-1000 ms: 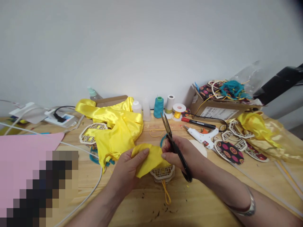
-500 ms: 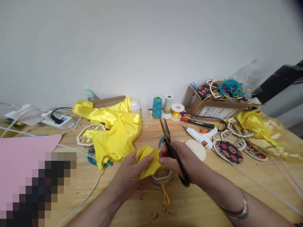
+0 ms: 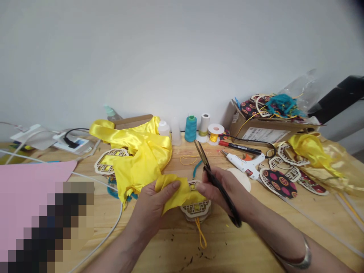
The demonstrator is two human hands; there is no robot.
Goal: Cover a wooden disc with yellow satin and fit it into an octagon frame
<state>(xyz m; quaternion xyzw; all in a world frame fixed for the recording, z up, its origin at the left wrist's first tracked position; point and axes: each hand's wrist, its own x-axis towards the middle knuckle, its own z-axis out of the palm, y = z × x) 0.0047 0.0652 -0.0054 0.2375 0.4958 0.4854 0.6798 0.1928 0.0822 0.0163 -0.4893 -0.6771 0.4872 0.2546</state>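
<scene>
A small piece of yellow satin fabric (image 3: 172, 195) is pinched in my left hand (image 3: 152, 206), thumb on top. My right hand (image 3: 231, 191) is closed round black-handled scissors (image 3: 220, 187), their blades pointing up and away from me. Its thumb and fingertips are apart from the fabric. Below and between my hands lies a wooden lattice ornament (image 3: 196, 208) with a yellow-orange cord loop (image 3: 201, 237) toward me; the fabric piece covers part of it. A larger heap of yellow satin (image 3: 139, 159) lies beyond my left hand.
Thread spools (image 3: 190, 129), a red-capped marker (image 3: 240, 147) and a white glue gun (image 3: 244, 163) stand or lie behind my right hand. A cardboard box (image 3: 258, 132) of scraps is at the back right. Cables and a power strip (image 3: 72, 143) lie left, near pink sheet (image 3: 36, 178).
My right hand with the scissors has moved slightly right, away from the fabric piece, and its fingers have let go of the edge. More of the lattice ornament shows now.
</scene>
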